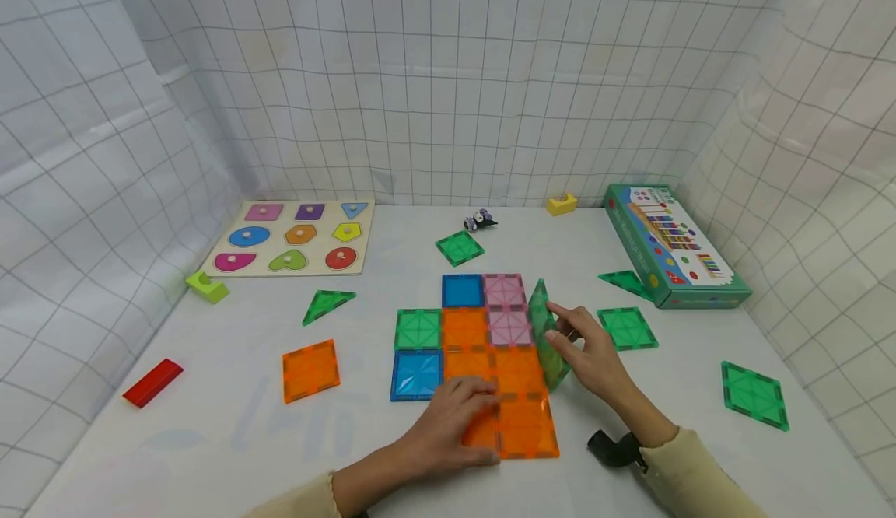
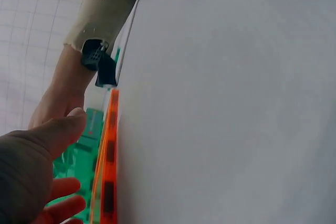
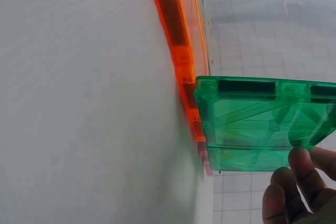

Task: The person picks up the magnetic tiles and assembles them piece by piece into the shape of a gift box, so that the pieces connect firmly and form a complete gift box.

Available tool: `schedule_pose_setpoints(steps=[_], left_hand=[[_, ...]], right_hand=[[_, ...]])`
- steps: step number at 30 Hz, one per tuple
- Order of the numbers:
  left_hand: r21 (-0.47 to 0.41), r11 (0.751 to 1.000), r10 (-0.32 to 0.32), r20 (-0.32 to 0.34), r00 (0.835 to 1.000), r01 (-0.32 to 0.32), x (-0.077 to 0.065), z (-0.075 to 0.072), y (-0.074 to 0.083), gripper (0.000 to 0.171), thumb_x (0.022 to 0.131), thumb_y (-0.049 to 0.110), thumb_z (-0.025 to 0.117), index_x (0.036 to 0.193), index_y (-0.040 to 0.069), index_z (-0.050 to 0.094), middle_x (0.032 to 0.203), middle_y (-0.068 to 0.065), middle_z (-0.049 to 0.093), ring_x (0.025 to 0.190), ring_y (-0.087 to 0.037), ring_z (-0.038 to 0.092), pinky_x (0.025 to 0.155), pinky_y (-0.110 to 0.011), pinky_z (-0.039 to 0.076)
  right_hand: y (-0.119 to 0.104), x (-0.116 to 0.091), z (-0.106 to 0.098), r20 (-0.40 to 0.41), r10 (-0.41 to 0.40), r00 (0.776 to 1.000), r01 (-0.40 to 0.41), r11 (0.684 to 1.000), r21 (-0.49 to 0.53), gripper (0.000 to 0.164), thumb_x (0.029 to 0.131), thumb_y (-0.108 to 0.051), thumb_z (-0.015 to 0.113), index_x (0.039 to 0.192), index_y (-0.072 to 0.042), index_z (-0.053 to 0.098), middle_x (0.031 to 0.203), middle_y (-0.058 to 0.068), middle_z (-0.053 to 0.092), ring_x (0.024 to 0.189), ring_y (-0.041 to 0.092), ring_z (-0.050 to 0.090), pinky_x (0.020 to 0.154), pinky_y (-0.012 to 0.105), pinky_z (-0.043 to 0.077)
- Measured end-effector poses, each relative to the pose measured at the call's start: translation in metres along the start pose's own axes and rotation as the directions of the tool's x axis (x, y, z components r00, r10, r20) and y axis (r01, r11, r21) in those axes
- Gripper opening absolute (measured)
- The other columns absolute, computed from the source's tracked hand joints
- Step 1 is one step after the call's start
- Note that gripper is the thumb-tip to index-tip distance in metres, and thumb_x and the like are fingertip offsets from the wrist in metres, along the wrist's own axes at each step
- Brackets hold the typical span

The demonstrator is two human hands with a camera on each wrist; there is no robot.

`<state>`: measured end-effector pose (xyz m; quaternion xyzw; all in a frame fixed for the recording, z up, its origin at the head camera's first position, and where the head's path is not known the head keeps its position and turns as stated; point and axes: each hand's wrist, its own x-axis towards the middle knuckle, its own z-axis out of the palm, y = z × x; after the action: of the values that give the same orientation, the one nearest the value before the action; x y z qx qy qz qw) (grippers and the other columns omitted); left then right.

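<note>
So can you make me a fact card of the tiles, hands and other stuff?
Flat tiles: orange, blue, pink and green, side by side
Left hand: rests on orange ones
Right hand: touches the green panel
Green panel: standing up beside the flat tiles
Back left: shape puzzle board
Back right: green box

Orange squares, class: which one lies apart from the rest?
The lone orange square below the green triangle at left. It touches no other tile, whereas the other orange squares lie edge to edge, partly covered by the left hand.
</note>
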<state>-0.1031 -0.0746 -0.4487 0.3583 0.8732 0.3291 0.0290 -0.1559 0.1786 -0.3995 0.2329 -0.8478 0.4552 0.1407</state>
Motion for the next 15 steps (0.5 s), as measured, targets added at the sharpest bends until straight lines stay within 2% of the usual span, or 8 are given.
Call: schedule_pose_setpoints(steps=[4, 9, 15], left_hand=[[0.078, 0.997, 0.0, 0.025, 1.0, -0.002, 0.002, 0.01, 0.004, 0.067, 0.082, 0.049, 0.073, 0.134, 0.012, 0.054, 0.136, 0.0, 0.043, 0.123, -0.021, 0.038, 0.101, -0.047, 0.033], [0.158, 0.987, -0.017, 0.037, 0.999, 0.011, 0.003, 0.014, 0.004, 0.071, 0.08, 0.053, 0.073, 0.135, 0.014, 0.053, 0.135, 0.002, 0.042, 0.123, -0.021, 0.037, 0.101, -0.046, 0.033], [0.187, 0.982, -0.02, 0.019, 1.0, 0.016, 0.007, 0.014, 0.004, 0.068, 0.079, 0.053, 0.074, 0.133, 0.015, 0.056, 0.132, 0.003, 0.045, 0.121, -0.019, 0.039, 0.1, -0.044, 0.035]], right_hand=[[0.002, -0.001, 0.0, 0.0, -0.009, 1.0, 0.009, 1.0, 0.016, 0.04, 0.09, 0.008, 0.059, 0.129, 0.013, 0.052, 0.089, 0.008, 0.05, 0.079, 0.017, 0.048, 0.072, 0.022, 0.047], [0.002, -0.001, 0.0, 0.004, -0.014, 1.0, 0.014, 0.999, 0.032, 0.041, 0.09, 0.008, 0.059, 0.13, 0.013, 0.051, 0.09, 0.008, 0.05, 0.079, 0.018, 0.048, 0.073, 0.022, 0.047], [0.002, -0.001, 0.0, -0.007, -0.028, 1.0, 0.028, 0.999, 0.024, 0.041, 0.089, 0.01, 0.059, 0.129, 0.013, 0.052, 0.089, 0.008, 0.051, 0.078, 0.017, 0.047, 0.072, 0.022, 0.046]])
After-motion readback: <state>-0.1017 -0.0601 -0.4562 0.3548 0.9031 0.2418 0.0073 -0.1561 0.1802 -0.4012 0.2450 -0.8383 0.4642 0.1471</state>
